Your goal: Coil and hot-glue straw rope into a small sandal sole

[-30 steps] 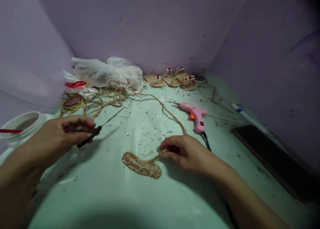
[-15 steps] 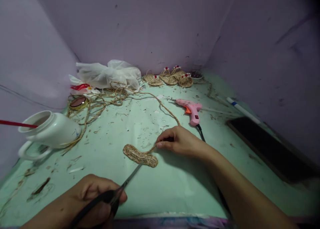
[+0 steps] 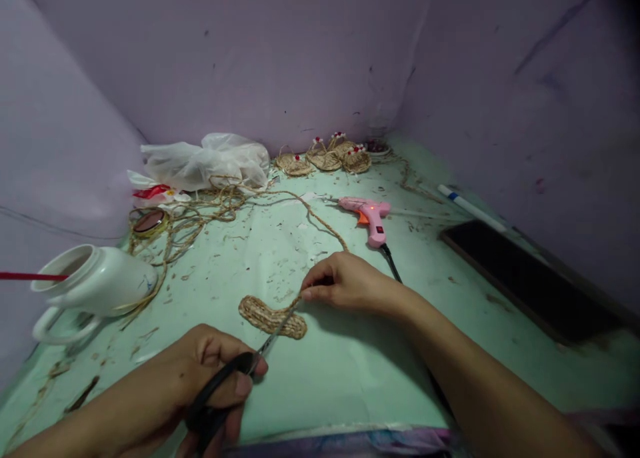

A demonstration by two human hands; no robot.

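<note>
- Gripping black scissors (image 3: 227, 385), the left hand (image 3: 185, 371) is holding the blades over the woven sole (image 3: 260, 318) at mid-table.
- Pinching the braided cord (image 3: 326, 225) at the sole's end, the right hand (image 3: 350, 283) is resting on the green table (image 3: 350, 378).

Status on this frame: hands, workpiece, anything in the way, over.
Left hand grips black-handled scissors, blade tips at braided jute rope. Right hand pinches rope beside flat woven jute sole. Pink glue gun behind, apart.

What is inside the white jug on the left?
A red stick reaches into the mouth of the white jug; deeper inside is dark and cannot be seen.
</note>
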